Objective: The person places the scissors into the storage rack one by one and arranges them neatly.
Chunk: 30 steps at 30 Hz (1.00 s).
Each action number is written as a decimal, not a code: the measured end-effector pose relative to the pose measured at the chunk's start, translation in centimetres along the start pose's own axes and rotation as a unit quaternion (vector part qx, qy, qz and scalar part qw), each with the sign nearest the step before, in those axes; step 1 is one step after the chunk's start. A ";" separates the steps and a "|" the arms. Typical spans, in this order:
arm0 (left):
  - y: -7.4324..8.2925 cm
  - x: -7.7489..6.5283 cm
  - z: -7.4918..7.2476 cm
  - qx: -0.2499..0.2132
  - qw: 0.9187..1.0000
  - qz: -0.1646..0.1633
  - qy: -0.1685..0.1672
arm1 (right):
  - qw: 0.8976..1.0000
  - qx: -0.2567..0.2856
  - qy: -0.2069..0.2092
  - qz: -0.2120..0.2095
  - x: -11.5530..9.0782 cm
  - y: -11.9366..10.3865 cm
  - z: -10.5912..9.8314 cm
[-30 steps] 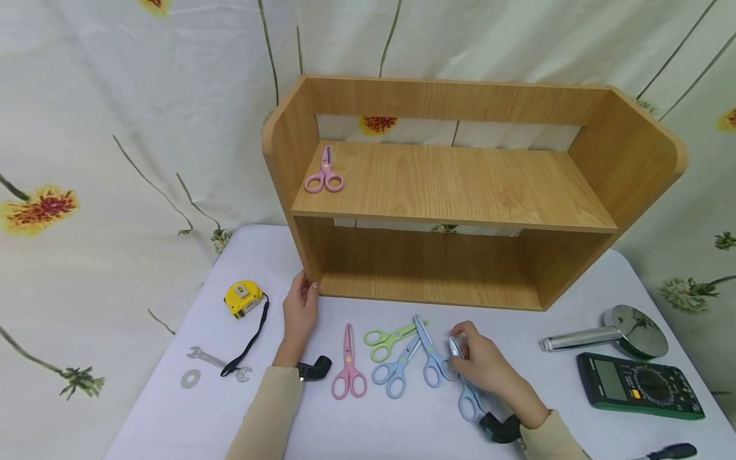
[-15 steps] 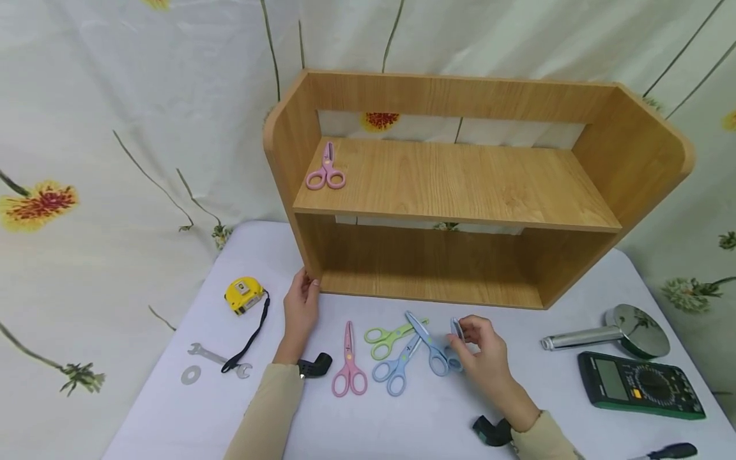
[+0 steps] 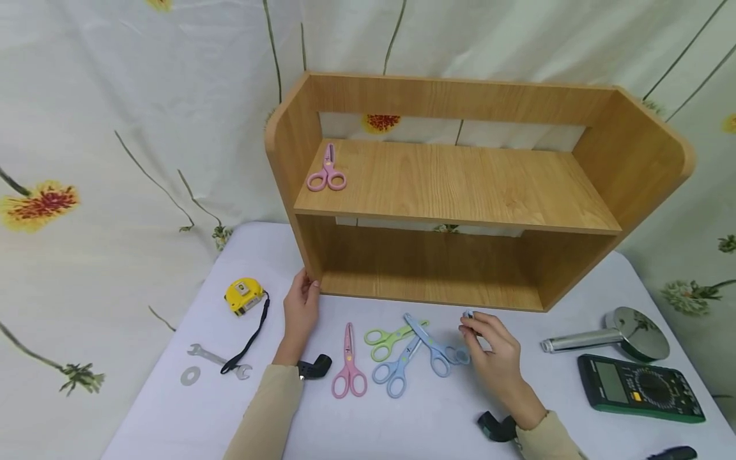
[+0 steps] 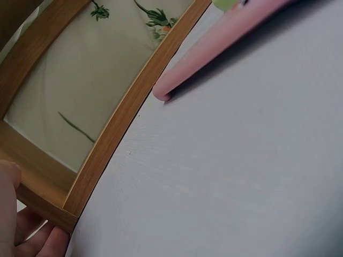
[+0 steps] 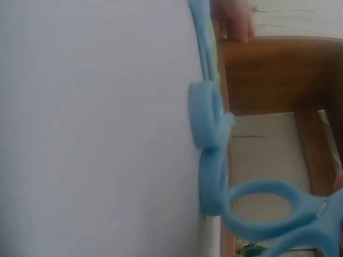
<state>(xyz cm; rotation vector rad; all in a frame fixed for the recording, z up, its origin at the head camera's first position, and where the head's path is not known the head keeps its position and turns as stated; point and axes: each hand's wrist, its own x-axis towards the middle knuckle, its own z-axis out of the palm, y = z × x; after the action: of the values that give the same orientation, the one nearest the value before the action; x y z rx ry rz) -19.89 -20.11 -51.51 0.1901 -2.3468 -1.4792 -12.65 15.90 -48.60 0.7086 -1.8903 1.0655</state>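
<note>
Head view: we get bright, even light, shelf unit (image 3: 425,259) shadowed in lower bay. Wrist views dimmer; right one's soft.

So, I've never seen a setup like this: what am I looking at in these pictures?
These are a person's two bare hands, no robot. The wide picture comes from a camera on the head; the close ones, from cameras on each wrist. The left hand grips a wooden shelf bearing pink scissors; the right hand holds blue scissors. On the white table lie four more: a pink pair, a green pair and two blue pairs. A tape measure and a wrench are on the left, a multimeter on the right.
</note>
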 end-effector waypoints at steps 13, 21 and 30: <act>0.2 -0.1 -0.1 0.000 1.000 -0.007 -0.005 | 0.972 -0.117 -0.190 0.071 -0.9 -0.1 -0.1; 0.3 -0.1 0.0 0.004 1.000 -0.007 -0.004 | 0.931 -0.160 -0.277 0.176 -1.2 -0.4 -0.2; 0.2 0.0 -0.1 0.004 1.000 -0.002 0.001 | 0.867 -0.190 -0.413 0.204 -0.1 -1.2 -0.6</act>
<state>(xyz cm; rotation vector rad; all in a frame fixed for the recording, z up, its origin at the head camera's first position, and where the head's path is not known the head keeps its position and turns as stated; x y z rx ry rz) -19.80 -20.11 -51.35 0.1970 -2.3523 -1.4720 -11.46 15.91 -48.02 0.5809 -2.9923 0.6000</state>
